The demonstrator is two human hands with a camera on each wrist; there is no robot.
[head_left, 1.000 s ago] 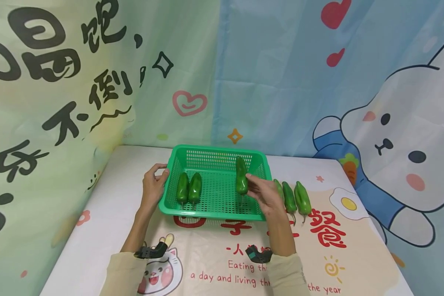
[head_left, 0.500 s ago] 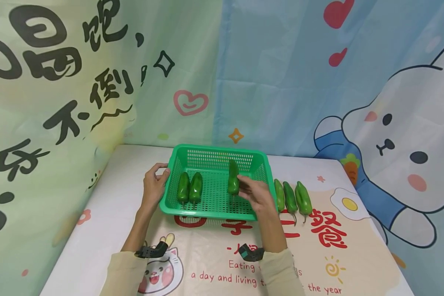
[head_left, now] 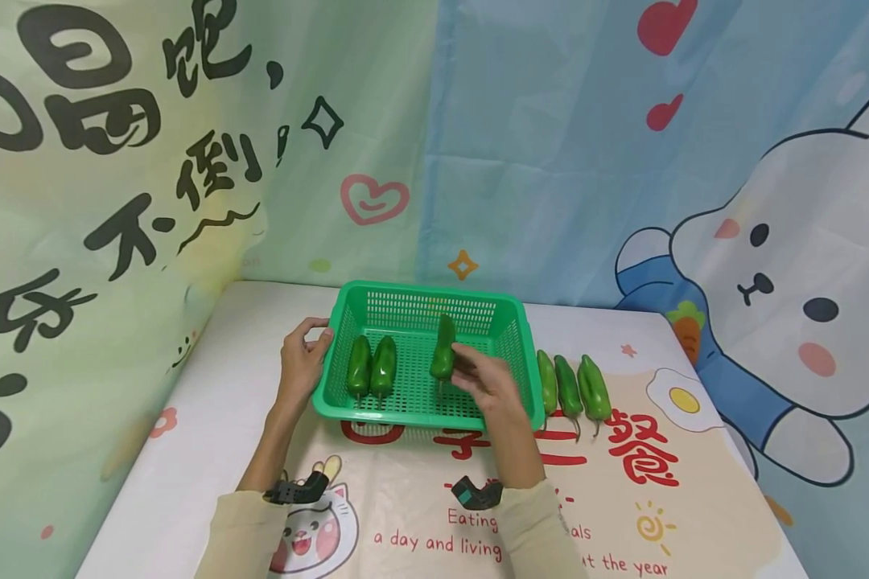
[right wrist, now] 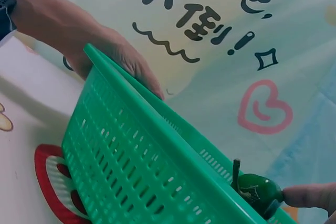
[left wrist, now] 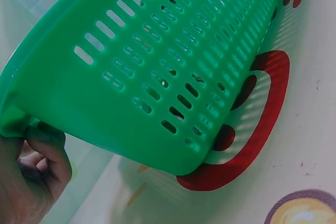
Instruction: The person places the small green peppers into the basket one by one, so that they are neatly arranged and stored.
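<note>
Green pepper [head_left: 443,347] pinched in right grip [head_left: 487,378], basket [head_left: 411,358] in left [head_left: 302,362], only head view shows 3 outside [head_left: 568,386].

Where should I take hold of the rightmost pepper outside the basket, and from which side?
Grip the rightmost pepper mid-body, probably from above right: it lies lengthwise, stem pointing to the near side, its right flank exposed, while another pepper lies close on its left.

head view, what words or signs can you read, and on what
"Eating … als": printed beige table cover, gap behind right tan fabric sleeve.
"a day and living … the year": same cover.
"餐": same cover.
"饱": pale green fabric backdrop.
"不倒": same backdrop.
Other black and red characters: too hidden or stylised to read.
</note>
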